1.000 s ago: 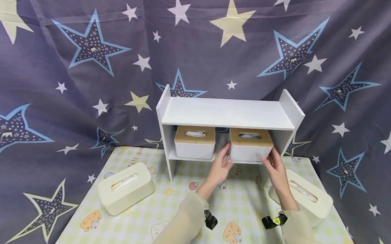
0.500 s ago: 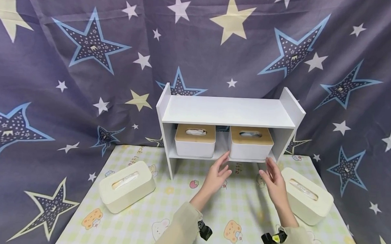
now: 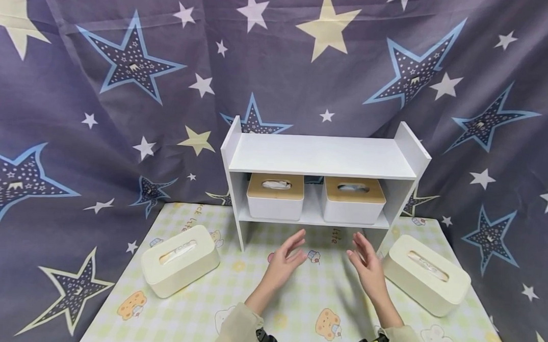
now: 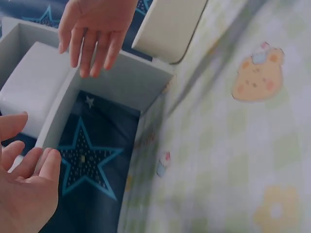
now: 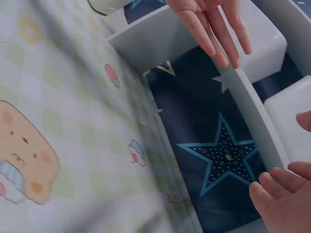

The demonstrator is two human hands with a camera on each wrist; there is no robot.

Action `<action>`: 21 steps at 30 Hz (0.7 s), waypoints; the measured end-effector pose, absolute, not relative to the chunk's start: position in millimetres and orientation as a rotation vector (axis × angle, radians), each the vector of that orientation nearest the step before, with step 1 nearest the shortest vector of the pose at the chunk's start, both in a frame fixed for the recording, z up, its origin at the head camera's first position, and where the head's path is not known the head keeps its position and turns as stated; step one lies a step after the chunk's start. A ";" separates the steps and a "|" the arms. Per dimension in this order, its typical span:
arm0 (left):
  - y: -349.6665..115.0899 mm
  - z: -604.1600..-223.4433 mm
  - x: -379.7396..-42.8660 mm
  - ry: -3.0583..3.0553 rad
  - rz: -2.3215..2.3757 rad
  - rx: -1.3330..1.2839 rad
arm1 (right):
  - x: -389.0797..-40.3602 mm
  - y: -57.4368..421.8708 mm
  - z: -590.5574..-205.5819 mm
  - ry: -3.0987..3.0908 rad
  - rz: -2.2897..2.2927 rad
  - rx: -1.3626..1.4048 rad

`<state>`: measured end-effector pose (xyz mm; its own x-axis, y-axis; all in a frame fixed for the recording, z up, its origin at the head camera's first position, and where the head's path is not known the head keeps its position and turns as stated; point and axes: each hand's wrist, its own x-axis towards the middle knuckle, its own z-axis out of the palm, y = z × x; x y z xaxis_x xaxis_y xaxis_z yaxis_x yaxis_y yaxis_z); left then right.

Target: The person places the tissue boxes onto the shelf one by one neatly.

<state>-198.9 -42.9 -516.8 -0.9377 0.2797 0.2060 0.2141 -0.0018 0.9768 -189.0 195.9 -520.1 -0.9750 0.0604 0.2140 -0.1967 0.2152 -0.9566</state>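
Two white tissue boxes with wooden lids stand on the middle board of a white shelf [image 3: 325, 155]: the left box [image 3: 274, 204] and the right box [image 3: 352, 207], with a gap between them. My left hand [image 3: 281, 263] is in the air in front of the shelf, fingers loosely bent and holding nothing. Across from it, my right hand [image 3: 367, 264] is likewise bare, palm turned inward. Both hands are apart from the boxes. In the left wrist view, the right box [image 4: 36, 90] shows beyond the fingers; in the right wrist view, the left box [image 5: 257, 41] does.
A cream tissue box [image 3: 180, 261] lies at an angle on the left of the checked tablecloth [image 3: 232, 291]. Another cream tissue box [image 3: 427, 274] sits at the right, beside my right hand. A star-patterned curtain [image 3: 279, 54] hangs behind the shelf.
Both hands have let go of the right wooden-lidded tissue box and drawn back toward me, the left one also moving leftward. The boxes stay where they were on the shelf.
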 end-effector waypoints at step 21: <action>-180.6 -527.1 -170.0 2.500 2.274 -0.121 | -187.0 138.6 -542.4 -2.357 1.929 0.348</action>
<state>-170.0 -180.6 -527.1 -0.9689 -0.2119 0.1281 0.1075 0.1059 0.9885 -187.0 138.6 -542.4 -0.9713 -0.1266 0.2012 -0.2222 0.1832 -0.9576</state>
